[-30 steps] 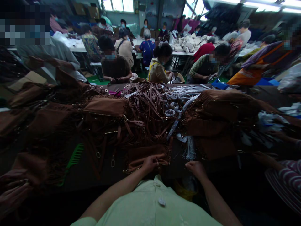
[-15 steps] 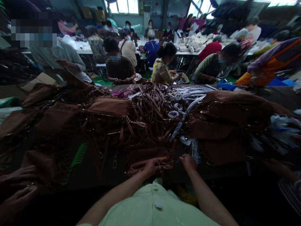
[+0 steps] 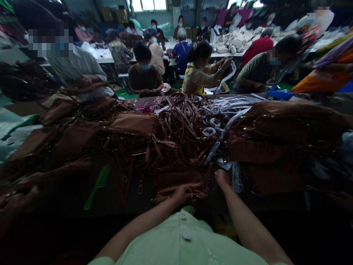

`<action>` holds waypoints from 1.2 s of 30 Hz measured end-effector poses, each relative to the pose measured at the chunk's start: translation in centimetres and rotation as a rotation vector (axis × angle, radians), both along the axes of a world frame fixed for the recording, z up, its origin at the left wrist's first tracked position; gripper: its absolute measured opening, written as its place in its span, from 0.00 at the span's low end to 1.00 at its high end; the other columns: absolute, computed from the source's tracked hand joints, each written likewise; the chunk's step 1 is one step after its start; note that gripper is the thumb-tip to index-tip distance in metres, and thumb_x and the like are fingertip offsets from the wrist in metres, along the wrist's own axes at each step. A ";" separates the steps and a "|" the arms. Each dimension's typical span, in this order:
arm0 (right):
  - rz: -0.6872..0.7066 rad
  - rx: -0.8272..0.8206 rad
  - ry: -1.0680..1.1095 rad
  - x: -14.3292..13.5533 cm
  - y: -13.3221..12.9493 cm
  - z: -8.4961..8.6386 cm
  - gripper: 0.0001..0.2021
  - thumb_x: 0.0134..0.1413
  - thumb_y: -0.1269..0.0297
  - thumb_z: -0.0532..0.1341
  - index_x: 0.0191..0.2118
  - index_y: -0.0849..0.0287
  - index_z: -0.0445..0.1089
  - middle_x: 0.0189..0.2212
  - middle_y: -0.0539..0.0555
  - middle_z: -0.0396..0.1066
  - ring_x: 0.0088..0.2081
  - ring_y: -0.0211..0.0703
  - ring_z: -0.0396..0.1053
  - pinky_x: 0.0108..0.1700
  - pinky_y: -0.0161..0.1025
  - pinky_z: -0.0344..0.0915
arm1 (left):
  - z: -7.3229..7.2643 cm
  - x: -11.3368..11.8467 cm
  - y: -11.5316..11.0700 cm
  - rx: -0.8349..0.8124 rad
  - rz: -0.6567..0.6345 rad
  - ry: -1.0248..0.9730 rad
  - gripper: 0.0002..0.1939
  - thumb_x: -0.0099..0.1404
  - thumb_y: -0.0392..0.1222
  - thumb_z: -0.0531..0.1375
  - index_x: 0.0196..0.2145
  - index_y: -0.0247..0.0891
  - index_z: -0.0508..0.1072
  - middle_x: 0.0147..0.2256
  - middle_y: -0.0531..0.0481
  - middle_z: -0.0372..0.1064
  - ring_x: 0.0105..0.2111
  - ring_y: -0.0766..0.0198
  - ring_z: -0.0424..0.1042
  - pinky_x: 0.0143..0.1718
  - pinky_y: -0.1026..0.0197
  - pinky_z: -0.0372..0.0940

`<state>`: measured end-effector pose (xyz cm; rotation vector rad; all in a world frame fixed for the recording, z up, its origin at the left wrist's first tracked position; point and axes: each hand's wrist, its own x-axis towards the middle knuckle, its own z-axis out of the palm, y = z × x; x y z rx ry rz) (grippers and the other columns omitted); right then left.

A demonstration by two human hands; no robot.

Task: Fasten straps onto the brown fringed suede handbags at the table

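Observation:
A brown fringed bag (image 3: pixel 176 182) lies flat on the dark table in front of my body. My left hand (image 3: pixel 183 194) rests at its near edge, fingers closed on that edge. Just right of the bag, my right hand (image 3: pixel 221 177) is closed above the table, near a strip of clear plastic wrap (image 3: pixel 236 176); anything in its fingers is too small to make out. Beyond the bag is a tangled heap of brown straps (image 3: pixel 182 121) with metal clasps.
A green comb (image 3: pixel 97 186) lies to the left. Piles of brown bags (image 3: pixel 132 124) stand left and right (image 3: pixel 259 151). A neighbour's hand (image 3: pixel 22 198) is at the far left. Several people sit across the table.
The view has shifted, so the table's things appear further right. My right hand has moved slightly up. At the left, the neighbour's hands and bag have moved. A person opposite has raised both arms.

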<state>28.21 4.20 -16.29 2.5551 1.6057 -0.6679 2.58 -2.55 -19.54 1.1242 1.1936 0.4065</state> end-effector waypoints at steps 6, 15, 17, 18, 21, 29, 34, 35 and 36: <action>0.226 0.081 0.440 -5.7 -8.9 1.7 0.13 0.52 0.60 0.54 0.31 0.57 0.75 0.30 0.52 0.75 0.32 0.39 0.71 0.33 0.32 0.58 | -0.8 -0.3 0.9 0.031 -0.083 -0.049 0.08 0.49 0.35 0.59 0.28 0.30 0.74 0.24 0.52 0.68 0.23 0.70 0.63 0.26 0.67 0.58; 0.101 -0.015 0.436 -10.5 -11.4 0.2 0.12 0.47 0.60 0.56 0.27 0.56 0.77 0.26 0.53 0.76 0.29 0.40 0.71 0.28 0.31 0.56 | -1.9 -0.6 0.9 0.156 -0.133 -0.031 0.08 0.51 0.34 0.57 0.30 0.30 0.74 0.26 0.50 0.69 0.26 0.69 0.64 0.30 0.66 0.60; 0.104 -0.044 0.413 -10.5 -11.2 0.3 0.12 0.47 0.60 0.56 0.27 0.55 0.77 0.25 0.53 0.76 0.28 0.39 0.71 0.27 0.31 0.55 | -2.0 -0.7 0.8 0.191 -0.134 -0.013 0.08 0.52 0.35 0.58 0.30 0.30 0.74 0.27 0.50 0.70 0.26 0.68 0.64 0.30 0.66 0.60; 0.103 -0.053 0.400 -10.6 -11.1 0.3 0.12 0.47 0.60 0.56 0.27 0.54 0.77 0.26 0.53 0.76 0.28 0.39 0.71 0.27 0.31 0.55 | -2.0 -0.8 0.7 0.207 -0.133 -0.009 0.08 0.52 0.36 0.58 0.30 0.30 0.74 0.27 0.50 0.70 0.26 0.68 0.64 0.30 0.66 0.60; 0.077 -0.054 0.334 -11.3 -11.3 0.6 0.12 0.47 0.61 0.55 0.29 0.53 0.77 0.27 0.53 0.76 0.29 0.39 0.71 0.26 0.30 0.54 | -2.0 -0.9 0.7 0.206 -0.134 -0.023 0.10 0.52 0.39 0.59 0.31 0.30 0.75 0.27 0.50 0.69 0.25 0.69 0.63 0.28 0.67 0.58; 0.002 0.128 0.394 -12.1 -12.3 0.2 0.12 0.49 0.61 0.55 0.31 0.57 0.75 0.31 0.56 0.76 0.33 0.43 0.72 0.33 0.34 0.61 | -1.7 0.2 0.9 0.110 -0.104 0.004 0.12 0.52 0.44 0.59 0.27 0.30 0.72 0.23 0.51 0.66 0.24 0.69 0.62 0.27 0.66 0.57; -0.107 0.212 0.863 -11.7 -12.1 -1.0 0.15 0.45 0.64 0.54 0.37 0.61 0.74 0.38 0.57 0.75 0.38 0.45 0.72 0.39 0.38 0.66 | -0.4 0.7 1.1 0.133 -0.119 0.155 0.08 0.56 0.40 0.56 0.26 0.32 0.71 0.24 0.51 0.66 0.26 0.66 0.63 0.30 0.64 0.59; -0.104 0.197 0.926 -11.6 -12.0 -1.1 0.15 0.44 0.64 0.55 0.38 0.61 0.74 0.38 0.57 0.75 0.38 0.46 0.72 0.40 0.39 0.67 | -0.1 0.7 1.1 0.126 -0.121 0.168 0.08 0.56 0.40 0.56 0.26 0.33 0.71 0.25 0.51 0.66 0.27 0.66 0.64 0.31 0.63 0.59; -0.093 0.195 0.946 -11.5 -12.0 -1.2 0.15 0.43 0.63 0.57 0.38 0.61 0.74 0.38 0.57 0.75 0.39 0.46 0.72 0.41 0.40 0.67 | 0.3 0.7 1.2 0.112 -0.120 0.175 0.08 0.57 0.41 0.57 0.26 0.34 0.70 0.25 0.51 0.66 0.28 0.65 0.64 0.31 0.63 0.60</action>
